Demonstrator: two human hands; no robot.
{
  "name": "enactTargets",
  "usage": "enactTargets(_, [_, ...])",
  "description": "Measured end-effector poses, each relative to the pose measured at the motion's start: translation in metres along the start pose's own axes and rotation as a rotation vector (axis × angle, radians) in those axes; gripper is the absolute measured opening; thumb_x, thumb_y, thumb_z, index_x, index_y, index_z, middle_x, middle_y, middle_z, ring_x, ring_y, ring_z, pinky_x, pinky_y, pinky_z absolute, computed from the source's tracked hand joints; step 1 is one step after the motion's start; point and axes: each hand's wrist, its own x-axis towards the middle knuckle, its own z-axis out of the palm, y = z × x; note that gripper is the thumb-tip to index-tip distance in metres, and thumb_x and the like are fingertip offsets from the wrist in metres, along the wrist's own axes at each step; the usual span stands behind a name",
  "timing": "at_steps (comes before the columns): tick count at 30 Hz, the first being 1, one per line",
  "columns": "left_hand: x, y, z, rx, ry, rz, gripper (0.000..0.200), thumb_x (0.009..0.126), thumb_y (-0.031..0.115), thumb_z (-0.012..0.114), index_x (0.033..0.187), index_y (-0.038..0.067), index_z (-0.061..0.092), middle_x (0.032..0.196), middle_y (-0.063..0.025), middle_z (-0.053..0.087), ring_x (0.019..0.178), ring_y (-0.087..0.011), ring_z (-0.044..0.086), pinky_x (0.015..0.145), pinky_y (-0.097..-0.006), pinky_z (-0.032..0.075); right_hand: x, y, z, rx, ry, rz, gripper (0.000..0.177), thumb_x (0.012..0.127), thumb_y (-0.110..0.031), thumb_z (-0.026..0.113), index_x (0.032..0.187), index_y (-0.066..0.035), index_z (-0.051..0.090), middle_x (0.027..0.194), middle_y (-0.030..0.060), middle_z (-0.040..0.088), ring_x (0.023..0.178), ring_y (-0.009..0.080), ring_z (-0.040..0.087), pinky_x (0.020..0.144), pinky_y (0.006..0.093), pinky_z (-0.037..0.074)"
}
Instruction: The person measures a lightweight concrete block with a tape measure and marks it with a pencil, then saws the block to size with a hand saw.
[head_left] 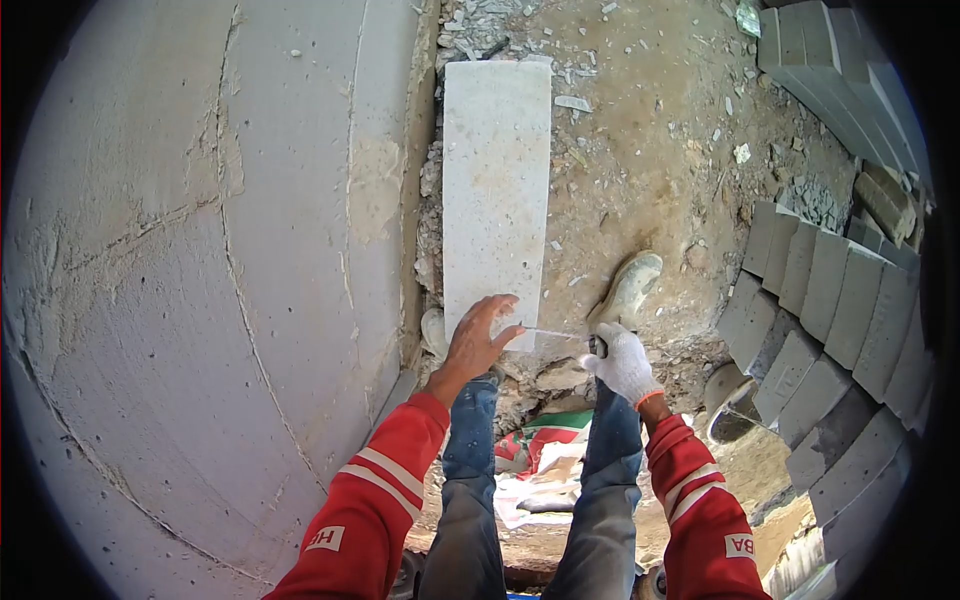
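Observation:
My bare left hand point(482, 338) is over the near end of a long pale block point(495, 180), its fingers curved and apart from the thumb. The thumb tip is beside the end of a thin whitish strip point(552, 332). This strip runs straight across to my right hand point(622, 365), which wears a white glove with an orange cuff. Those gloved fingers are closed round a small dark and grey body, which looks like a tape measure point(598, 347) and is mostly hidden. The block lies lengthwise on the ground, pointing away from me.
A grey plastered block wall point(290, 200) rises on the left. Stacked grey blocks point(820, 300) stand at right, with a round bucket-like container point(730, 405) beside them. Rubble covers the dirt ground point(640, 150). My boot point(632, 285) and a red-green sack point(550, 440) are close by.

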Motion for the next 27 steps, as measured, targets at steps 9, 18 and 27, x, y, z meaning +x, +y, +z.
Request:
enactTargets(9, [0.019,-0.15,-0.024,-0.281,0.385,-0.831,0.102,0.08,0.061,0.082,0.15,-0.003,0.044,0.141,-0.0238,0.059,0.13,-0.034,0.057,0.11,-0.0432,0.045,0.091,0.183,-0.072,-0.134,0.516,0.426,0.047,0.083,-0.026,0.086,0.111,0.002,0.06,0.082,0.0113,0.066,0.072,0.0266,0.064,0.07,0.0397,0.052])
enactTargets(18, [0.007,-0.211,0.005,-0.843,0.161,-0.703,0.103,0.08,0.049,0.086,0.154,-0.004,0.039,0.142,-0.019,0.06,0.132,-0.031,0.057,0.11,-0.04,0.045,0.101,0.091,-0.032,-0.271,0.385,0.113,0.059,0.088,-0.035,0.078,0.134,-0.003,0.058,0.12,0.0249,0.065,0.112,0.042,0.064,0.095,0.0481,0.052])
enactTargets(27, [-0.008,-0.099,-0.013,-0.569,-0.013,-0.57,0.141,0.067,0.057,0.089,0.164,-0.004,0.008,0.162,-0.029,0.033,0.152,-0.037,0.034,0.125,-0.0446,0.026,0.168,0.023,0.086,1.237,0.073,0.526,0.083,0.099,-0.068,0.056,0.156,-0.008,0.045,0.141,0.014,0.061,0.126,0.0264,0.061,0.11,0.0396,0.046])
